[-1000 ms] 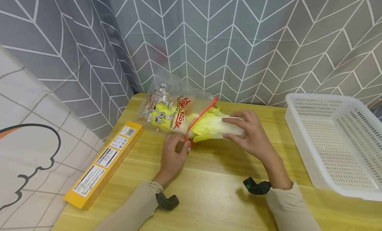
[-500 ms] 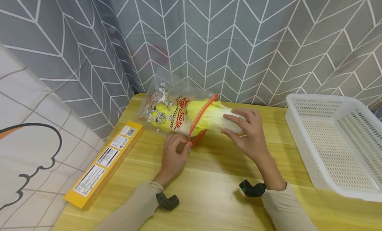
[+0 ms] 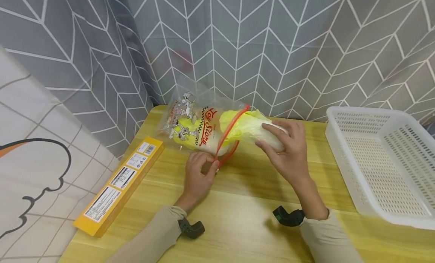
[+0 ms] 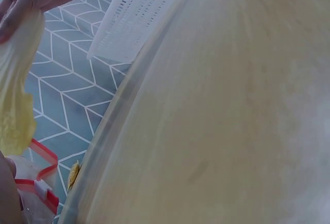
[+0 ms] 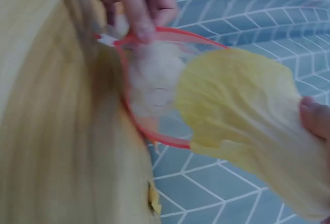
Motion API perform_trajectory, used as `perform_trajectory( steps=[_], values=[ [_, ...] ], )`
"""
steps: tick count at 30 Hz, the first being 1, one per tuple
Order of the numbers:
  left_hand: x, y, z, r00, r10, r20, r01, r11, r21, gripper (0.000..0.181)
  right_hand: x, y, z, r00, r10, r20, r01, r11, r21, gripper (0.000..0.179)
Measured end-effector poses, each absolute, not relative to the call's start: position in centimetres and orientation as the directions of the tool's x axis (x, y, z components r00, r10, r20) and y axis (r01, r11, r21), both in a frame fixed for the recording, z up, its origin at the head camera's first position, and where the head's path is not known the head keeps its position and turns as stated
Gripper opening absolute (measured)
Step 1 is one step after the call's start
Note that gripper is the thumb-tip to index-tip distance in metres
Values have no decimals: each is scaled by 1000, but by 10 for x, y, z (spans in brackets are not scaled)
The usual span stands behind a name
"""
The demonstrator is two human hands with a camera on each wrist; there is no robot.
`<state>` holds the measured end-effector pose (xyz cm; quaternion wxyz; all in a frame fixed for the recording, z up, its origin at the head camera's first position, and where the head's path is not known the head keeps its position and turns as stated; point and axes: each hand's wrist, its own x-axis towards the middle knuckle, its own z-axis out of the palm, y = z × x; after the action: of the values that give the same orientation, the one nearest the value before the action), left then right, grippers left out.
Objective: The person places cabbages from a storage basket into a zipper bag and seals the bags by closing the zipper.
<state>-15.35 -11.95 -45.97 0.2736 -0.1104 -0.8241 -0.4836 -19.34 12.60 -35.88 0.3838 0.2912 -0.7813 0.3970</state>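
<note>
A clear zip bag [image 3: 204,130] with a red-edged mouth and cartoon print lies at the table's back left. Through its plastic a yellow and white vegetable [image 5: 154,82] shows; its white end faces the mouth. My left hand [image 3: 199,176] pinches the bag's near corner by the red zip strip [image 3: 228,132], beside the white slider [image 5: 106,40]. My right hand [image 3: 289,151] grips a napa cabbage [image 3: 253,129] around its white base, fingers on top and thumb on the near side. The cabbage's yellow leafy end is at the bag's mouth and shows partly through the plastic.
A white perforated basket [image 3: 343,168] stands on the right of the wooden table [image 3: 238,225]. A long yellow box [image 3: 120,183] with printed labels lies along the left edge. Patterned grey curtain [image 3: 258,47] hangs behind the table.
My right hand has shifted a little to the right with the cabbage. The bag's mouth now gapes wider, its lower red strip in sight. My left hand has stayed at the corner.
</note>
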Motion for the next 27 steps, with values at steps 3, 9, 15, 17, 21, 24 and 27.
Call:
perform_trajectory(
  steps=[3, 9, 15, 17, 21, 24, 27],
  values=[
    [-154, -119, -459, -818, -80, 569, 459, 505, 731, 13, -194, 120, -363, -496, -88, 864, -751, 543, -376, 41],
    [-153, -118, -458, -818, -74, 571, 465, 500, 731, 13, -192, 109, -375, -550, 170, 818, -694, 452, -561, 40],
    [-152, -118, -458, -813, -73, 578, 478, 485, 732, 12, -187, 92, -393, -742, 303, 598, -493, 356, -794, 39],
    [-153, -119, -458, -813, -76, 577, 479, 476, 738, 12, -187, 89, -398, -794, 271, 544, -440, 362, -822, 41],
    [-153, -120, -459, -821, -89, 564, 468, 462, 754, 13, -189, 89, -407, -858, 145, 492, -402, 405, -821, 46],
    [-153, -121, -460, -823, -96, 559, 461, 462, 758, 13, -192, 92, -414, -872, 69, 484, -414, 423, -806, 47],
    [-153, -121, -461, -826, -100, 555, 454, 467, 759, 14, -196, 96, -423, -884, 13, 467, -419, 420, -805, 46]
  ],
)
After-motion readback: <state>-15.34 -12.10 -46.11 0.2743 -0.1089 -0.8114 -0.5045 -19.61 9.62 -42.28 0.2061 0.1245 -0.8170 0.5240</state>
